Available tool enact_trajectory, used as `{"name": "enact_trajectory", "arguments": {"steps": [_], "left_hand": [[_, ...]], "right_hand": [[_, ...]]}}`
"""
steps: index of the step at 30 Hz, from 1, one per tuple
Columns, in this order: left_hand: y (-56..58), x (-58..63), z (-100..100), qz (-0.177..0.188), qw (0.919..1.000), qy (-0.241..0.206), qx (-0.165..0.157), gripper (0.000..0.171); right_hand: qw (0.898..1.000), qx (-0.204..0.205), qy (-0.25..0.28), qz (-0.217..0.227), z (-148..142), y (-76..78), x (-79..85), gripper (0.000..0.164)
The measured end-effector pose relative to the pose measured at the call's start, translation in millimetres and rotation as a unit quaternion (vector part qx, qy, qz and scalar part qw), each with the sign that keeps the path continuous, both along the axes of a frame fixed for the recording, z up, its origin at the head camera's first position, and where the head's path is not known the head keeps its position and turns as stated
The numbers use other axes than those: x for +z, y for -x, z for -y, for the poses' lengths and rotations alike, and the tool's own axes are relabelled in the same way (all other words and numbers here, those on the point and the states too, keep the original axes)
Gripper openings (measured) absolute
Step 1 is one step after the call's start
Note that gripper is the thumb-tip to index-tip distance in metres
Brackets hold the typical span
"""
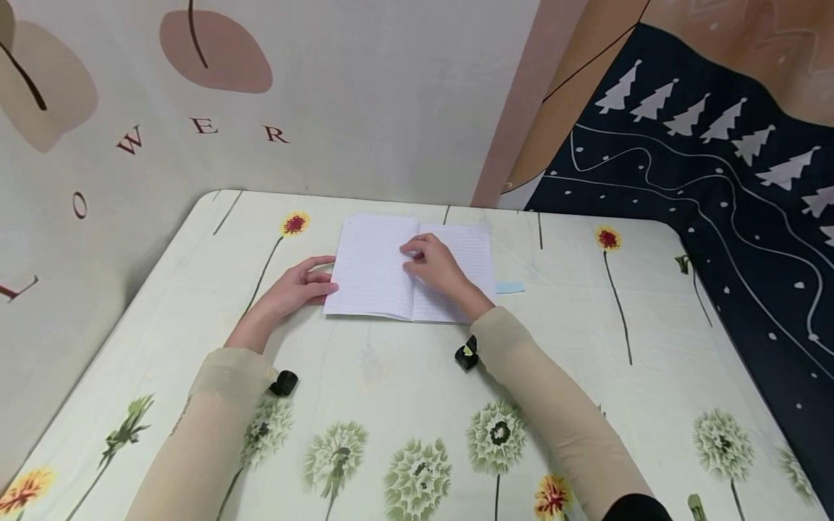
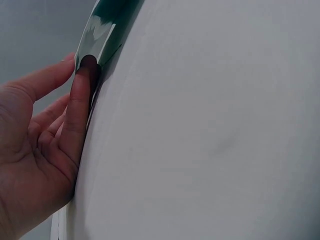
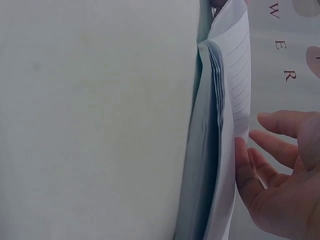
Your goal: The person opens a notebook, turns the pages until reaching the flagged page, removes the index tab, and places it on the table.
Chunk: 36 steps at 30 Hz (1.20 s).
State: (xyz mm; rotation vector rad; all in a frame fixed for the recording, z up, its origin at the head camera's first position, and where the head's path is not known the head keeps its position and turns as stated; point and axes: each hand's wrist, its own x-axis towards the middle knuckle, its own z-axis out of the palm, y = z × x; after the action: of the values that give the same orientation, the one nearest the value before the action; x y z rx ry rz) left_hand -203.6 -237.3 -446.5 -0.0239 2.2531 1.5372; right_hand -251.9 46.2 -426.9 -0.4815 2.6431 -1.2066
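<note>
An open lined notebook lies on the flowered tablecloth, both pages facing up. At its left edge, my left hand holds the cover and page edge between thumb and fingers. In the left wrist view, the green cover shows beside a fingertip. My right hand is over the centre fold and right page, its fingers loosely bent. The right wrist view has one fingertip of this hand touching the ruled page, with thumb and other fingers apart and nothing between them. Stacked page edges show below that page.
A light blue strip sticks out by the notebook's right side. The flowered tablecloth covers the table. A pale printed wall hanging rises behind, and a dark cloth with white trees hangs at right. Small black devices sit at both wrists.
</note>
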Motion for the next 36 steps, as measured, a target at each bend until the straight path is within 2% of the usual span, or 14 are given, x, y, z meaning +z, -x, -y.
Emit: {"name": "enact_trajectory", "arguments": {"steps": [9,17,26,36], "left_hand": [[-1.2,-2.7,0.6,-0.008,0.9998,-0.019,-0.007,0.068],[-1.8,-1.4,2.6,-0.026,0.9979,-0.057,-0.015,0.07],[-0.6,0.9,0.5,-0.015,0.9997,-0.019,-0.01,0.067],[-1.3,-0.2,0.0,-0.019,0.9996,-0.017,-0.011,0.067]], "right_hand": [[1.0,0.01,-0.003,-0.001,1.9,-1.8,-2.1,0.033],[1.0,0.015,-0.003,0.004,2.7,-3.6,-1.4,0.036],[1.0,0.02,-0.005,0.022,3.6,-6.4,2.9,0.039],[0.999,0.006,0.03,0.043,1.1,-7.1,6.4,0.037]]}}
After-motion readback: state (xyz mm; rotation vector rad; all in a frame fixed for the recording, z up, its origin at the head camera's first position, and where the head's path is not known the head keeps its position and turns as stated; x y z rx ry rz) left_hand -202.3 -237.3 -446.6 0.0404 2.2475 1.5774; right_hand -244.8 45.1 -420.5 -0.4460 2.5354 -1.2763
